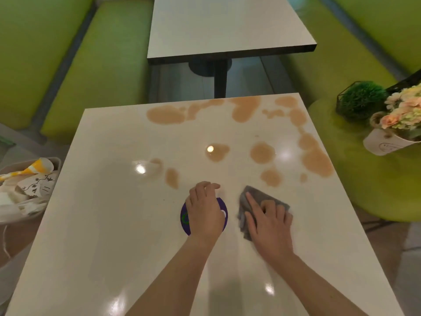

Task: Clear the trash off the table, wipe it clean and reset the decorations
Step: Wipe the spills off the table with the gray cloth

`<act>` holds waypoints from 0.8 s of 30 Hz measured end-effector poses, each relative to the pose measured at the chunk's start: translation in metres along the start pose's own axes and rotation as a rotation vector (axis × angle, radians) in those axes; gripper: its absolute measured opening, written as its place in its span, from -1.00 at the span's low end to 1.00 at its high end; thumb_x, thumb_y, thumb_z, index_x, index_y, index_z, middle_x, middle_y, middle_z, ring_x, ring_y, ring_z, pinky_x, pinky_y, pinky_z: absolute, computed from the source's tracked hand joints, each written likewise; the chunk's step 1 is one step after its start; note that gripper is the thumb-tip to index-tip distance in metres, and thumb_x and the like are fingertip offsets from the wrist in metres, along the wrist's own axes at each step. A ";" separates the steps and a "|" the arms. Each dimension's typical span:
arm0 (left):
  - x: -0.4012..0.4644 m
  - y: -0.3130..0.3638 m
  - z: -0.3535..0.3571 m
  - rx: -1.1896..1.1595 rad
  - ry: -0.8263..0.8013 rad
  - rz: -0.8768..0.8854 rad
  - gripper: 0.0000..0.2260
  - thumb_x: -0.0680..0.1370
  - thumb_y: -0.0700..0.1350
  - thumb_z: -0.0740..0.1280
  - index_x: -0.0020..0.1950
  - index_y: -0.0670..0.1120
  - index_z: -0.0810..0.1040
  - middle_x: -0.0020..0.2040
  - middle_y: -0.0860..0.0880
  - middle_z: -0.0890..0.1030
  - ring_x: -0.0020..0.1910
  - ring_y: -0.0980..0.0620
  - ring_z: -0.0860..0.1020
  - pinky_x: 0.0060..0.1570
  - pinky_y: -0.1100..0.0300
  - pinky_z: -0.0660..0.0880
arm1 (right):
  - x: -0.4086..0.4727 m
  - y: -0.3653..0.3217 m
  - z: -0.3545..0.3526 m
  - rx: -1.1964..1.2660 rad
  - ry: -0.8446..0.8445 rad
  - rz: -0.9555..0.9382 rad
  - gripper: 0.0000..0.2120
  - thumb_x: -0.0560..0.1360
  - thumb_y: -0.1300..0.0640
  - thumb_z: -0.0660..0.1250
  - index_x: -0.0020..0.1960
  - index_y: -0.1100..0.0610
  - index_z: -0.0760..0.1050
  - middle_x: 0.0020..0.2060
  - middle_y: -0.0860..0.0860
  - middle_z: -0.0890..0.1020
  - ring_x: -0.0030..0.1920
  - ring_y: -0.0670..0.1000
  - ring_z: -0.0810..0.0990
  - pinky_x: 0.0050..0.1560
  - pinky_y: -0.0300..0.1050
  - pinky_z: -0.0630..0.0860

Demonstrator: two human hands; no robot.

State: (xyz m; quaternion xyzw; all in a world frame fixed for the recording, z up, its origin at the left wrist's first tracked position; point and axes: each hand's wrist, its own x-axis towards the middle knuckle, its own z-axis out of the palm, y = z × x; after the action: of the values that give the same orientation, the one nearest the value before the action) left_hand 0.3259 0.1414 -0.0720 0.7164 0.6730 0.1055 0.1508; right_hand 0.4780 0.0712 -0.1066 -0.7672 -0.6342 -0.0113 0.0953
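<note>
A cream table (118, 224) carries several brown spill puddles (316, 158) across its far and right parts. My right hand (268, 221) presses flat on a grey cloth (252, 199) near the table's middle. Just left of it, my left hand (206, 208) rests with relaxed fingers on a round purple disc (224, 210), hiding most of it. The decorations stand off the table on a green seat at the right: a flower pot (387, 142) with peach flowers and a green ball plant (362, 100) in a wire frame.
A bin (54, 165) at the table's left edge holds paper cups and wrappers. A second table (225, 26) stands beyond, with green benches (95, 71) on both sides.
</note>
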 end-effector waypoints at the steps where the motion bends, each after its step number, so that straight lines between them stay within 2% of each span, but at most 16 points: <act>1: 0.002 0.006 0.003 0.010 -0.027 0.056 -0.42 0.43 -0.31 0.28 0.41 0.04 0.35 0.40 0.04 0.32 0.38 -0.03 0.28 0.33 0.12 0.22 | 0.005 0.014 0.001 -0.006 0.023 0.071 -0.53 0.58 -0.12 0.04 0.45 -0.09 0.38 0.00 0.02 0.46 -0.05 0.07 0.31 -0.02 0.00 0.16; 3: 0.008 0.014 0.007 0.019 -0.025 0.105 -0.48 0.46 -0.29 0.29 0.40 0.00 0.41 0.38 0.02 0.40 0.35 -0.07 0.35 0.30 0.04 0.32 | 0.028 0.033 0.005 -0.020 0.049 0.190 -0.52 0.59 -0.09 0.02 0.45 -0.02 0.40 0.17 0.10 0.45 0.14 0.14 0.32 0.19 0.10 0.16; 5: 0.012 0.019 0.019 0.029 -0.030 0.114 -0.59 0.50 -0.20 0.34 0.36 -0.04 0.46 0.35 -0.01 0.47 0.31 -0.11 0.42 0.23 -0.02 0.41 | 0.057 0.038 0.009 0.025 0.042 0.257 -0.49 0.60 -0.05 -0.02 0.45 0.11 0.39 0.27 0.18 0.43 0.26 0.20 0.32 0.31 0.16 0.19; 7: 0.013 0.020 0.022 0.055 -0.048 0.118 -0.62 0.57 -0.12 0.28 0.40 -0.03 0.41 0.40 0.00 0.42 0.35 -0.12 0.37 0.26 -0.05 0.36 | 0.077 0.024 0.009 0.115 0.002 0.267 -0.44 0.60 -0.05 -0.09 0.47 0.18 0.35 0.34 0.22 0.41 0.35 0.22 0.31 0.38 0.13 0.23; 9: 0.016 0.021 0.024 0.065 -0.125 0.096 -0.59 0.63 -0.07 0.16 0.49 0.01 0.27 0.49 0.04 0.25 0.45 -0.08 0.19 0.35 -0.02 0.19 | 0.072 0.011 0.012 0.152 -0.067 0.161 -0.42 0.62 -0.06 -0.16 0.52 0.17 0.25 0.43 0.18 0.33 0.45 0.18 0.23 0.46 0.03 0.13; 11: 0.018 0.020 0.021 0.087 -0.145 0.101 -0.58 0.65 -0.04 0.10 0.52 0.04 0.17 0.52 0.06 0.14 0.48 -0.05 0.09 0.37 0.03 0.11 | 0.048 0.008 0.009 0.151 -0.135 -0.005 -0.45 0.64 -0.05 -0.16 0.56 0.12 0.18 0.50 0.10 0.25 0.52 0.10 0.13 0.50 -0.06 0.01; 14: 0.019 0.023 0.014 0.125 -0.172 0.103 -0.58 0.66 -0.03 0.07 0.53 0.05 0.11 0.53 0.06 0.09 0.48 -0.04 0.06 0.37 0.06 0.11 | 0.034 0.036 0.002 0.113 -0.141 -0.014 -0.48 0.66 -0.03 -0.13 0.55 0.11 0.19 0.51 0.05 0.25 0.53 0.07 0.14 0.50 -0.07 0.04; 16: 0.018 0.023 0.014 0.144 -0.187 0.102 -0.58 0.67 -0.03 0.05 0.53 0.05 0.09 0.53 0.06 0.08 0.48 -0.05 0.05 0.37 0.06 0.12 | 0.048 0.051 0.004 0.065 -0.119 0.098 -0.45 0.64 -0.03 -0.16 0.55 0.16 0.20 0.51 0.10 0.26 0.52 0.10 0.16 0.51 -0.03 0.05; 19: 0.020 0.025 0.013 0.157 -0.200 0.098 -0.59 0.67 -0.04 0.04 0.53 0.05 0.07 0.53 0.05 0.06 0.48 -0.06 0.05 0.37 0.05 0.12 | 0.077 0.037 0.006 0.086 -0.109 0.253 -0.35 0.58 -0.06 -0.30 0.57 0.19 0.11 0.55 0.10 0.17 0.56 0.10 0.08 0.54 -0.01 -0.05; 21: 0.021 0.024 0.014 0.169 -0.206 0.100 -0.59 0.67 -0.04 0.03 0.53 0.05 0.08 0.53 0.04 0.07 0.48 -0.06 0.06 0.37 0.05 0.13 | 0.076 0.014 0.005 0.117 -0.150 0.196 -0.33 0.57 -0.07 -0.34 0.59 0.17 0.03 0.58 0.06 0.07 0.57 0.06 0.00 0.54 -0.03 -0.11; 24: 0.019 0.024 0.014 0.190 -0.207 0.114 -0.58 0.67 -0.03 0.04 0.53 0.03 0.10 0.54 0.02 0.09 0.48 -0.07 0.08 0.35 0.05 0.15 | 0.043 0.007 0.002 0.162 -0.215 -0.033 -0.43 0.62 -0.08 -0.27 0.59 0.07 -0.02 0.57 -0.05 -0.02 0.58 -0.04 -0.08 0.54 -0.11 -0.19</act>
State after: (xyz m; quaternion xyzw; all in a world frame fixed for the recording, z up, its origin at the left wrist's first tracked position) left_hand 0.3551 0.1585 -0.0778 0.7715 0.6190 -0.0246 0.1446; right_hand 0.4926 0.1120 -0.1030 -0.7432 -0.6522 0.1205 0.0881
